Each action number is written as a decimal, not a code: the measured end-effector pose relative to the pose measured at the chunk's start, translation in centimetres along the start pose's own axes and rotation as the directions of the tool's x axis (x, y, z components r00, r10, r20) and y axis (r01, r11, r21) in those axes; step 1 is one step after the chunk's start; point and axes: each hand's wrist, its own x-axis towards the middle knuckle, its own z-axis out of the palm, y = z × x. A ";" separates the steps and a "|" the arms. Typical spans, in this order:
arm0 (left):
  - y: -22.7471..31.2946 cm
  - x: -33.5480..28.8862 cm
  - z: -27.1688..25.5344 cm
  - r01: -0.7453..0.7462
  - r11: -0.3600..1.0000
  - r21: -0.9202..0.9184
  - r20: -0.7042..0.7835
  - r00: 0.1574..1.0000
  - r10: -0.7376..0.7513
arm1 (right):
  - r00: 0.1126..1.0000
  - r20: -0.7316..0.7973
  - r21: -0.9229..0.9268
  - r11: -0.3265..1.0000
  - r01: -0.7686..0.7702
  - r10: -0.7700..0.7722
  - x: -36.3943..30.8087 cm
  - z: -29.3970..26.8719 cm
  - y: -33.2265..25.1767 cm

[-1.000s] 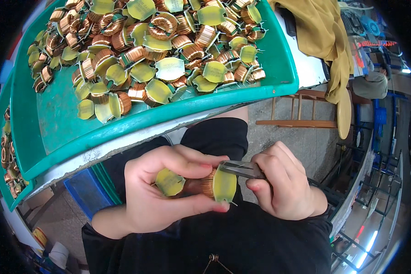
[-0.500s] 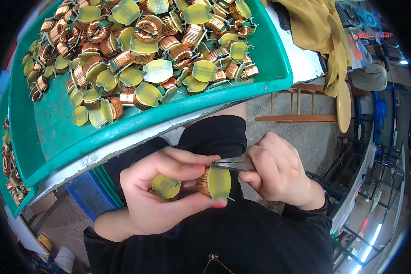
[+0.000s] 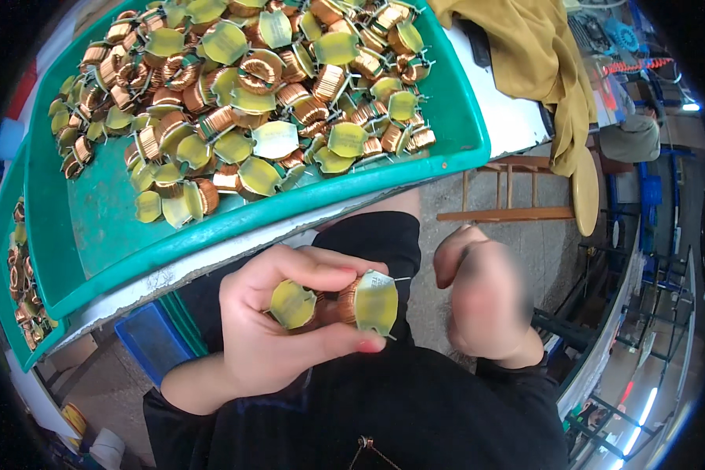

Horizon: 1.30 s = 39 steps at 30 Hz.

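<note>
My left hand (image 3: pixel 270 337) is closed on two copper-wound ring coils with yellow-green boards. One coil (image 3: pixel 374 304) is pinched at its edge between thumb and fingertips, its board turned to the right, and a thin wire lead sticks out at its top right. The other coil (image 3: pixel 291 304) sits deeper in the same hand, behind the fingers. To the right, apart from the coils, is my right hand (image 3: pixel 489 301), its fingers curled in and partly blurred. Whatever it holds is hidden; no pointed metal tool shows there.
A green tray (image 3: pixel 290 202) heaped with similar coils (image 3: pixel 260 72) stands on the table ahead. Another green tray (image 3: pixel 35 345) with coils is at the far left. Below lies a blue bin (image 3: pixel 158 335). A mustard cloth (image 3: pixel 525 55) hangs by a wooden stool (image 3: pixel 586 192).
My right hand has drawn back to the right from the pinched coil, and its pointed metal tool has gone out of sight. The pinched coil's top lead now points right.
</note>
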 end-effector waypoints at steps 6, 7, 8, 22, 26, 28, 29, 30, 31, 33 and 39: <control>0.9 -0.2 -0.4 0.257 0.864 -0.433 0.033 0.962 -0.270 | 0.989 0.136 -0.137 0.988 0.068 -0.049 0.8 -0.4 0.0; 0.8 -0.3 -0.6 0.278 0.852 -0.443 0.056 0.957 -0.283 | 0.985 0.163 -0.164 0.983 0.077 -0.050 0.9 -0.5 0.1; 0.8 -0.4 -0.8 0.299 0.840 -0.453 0.078 0.952 -0.296 | 0.981 0.190 -0.190 0.978 0.087 -0.050 1.0 -0.5 0.1; 0.5 -0.3 -1.4 0.410 0.831 -0.375 0.132 0.911 -0.390 | 0.945 0.272 -0.295 0.919 0.262 -0.182 2.0 0.3 -0.4; 0.3 -0.4 -1.4 0.401 0.831 -0.386 0.139 0.915 -0.378 | 0.926 0.324 -0.279 0.916 0.289 -0.194 2.4 0.0 -0.4; 0.4 -0.3 -1.2 0.404 0.821 -0.403 0.123 0.913 -0.389 | 0.922 0.344 -0.301 0.909 0.289 -0.179 2.4 -0.2 -0.5; 0.4 -0.2 -1.2 0.405 0.816 -0.411 0.116 0.912 -0.394 | 0.919 0.354 -0.313 0.905 0.289 -0.171 2.4 -0.2 -0.5; 0.4 -0.2 -1.1 0.406 0.812 -0.419 0.109 0.910 -0.399 | 0.917 0.364 -0.325 0.900 0.290 -0.164 2.4 -0.2 -0.5; 0.3 -0.2 -1.0 0.408 0.811 -0.418 0.108 0.909 -0.402 | 0.918 0.363 -0.324 0.901 0.288 -0.163 2.4 -0.2 -0.4; 0.2 -0.2 -0.7 0.328 0.903 -0.279 0.063 0.944 -0.323 | 0.922 0.351 -0.321 0.904 0.283 -0.164 2.3 0.0 0.1; -0.5 -0.7 0.0 0.175 0.983 0.055 -0.089 0.982 -0.170 | 0.936 0.306 -0.361 0.888 0.284 -0.174 1.9 0.7 0.5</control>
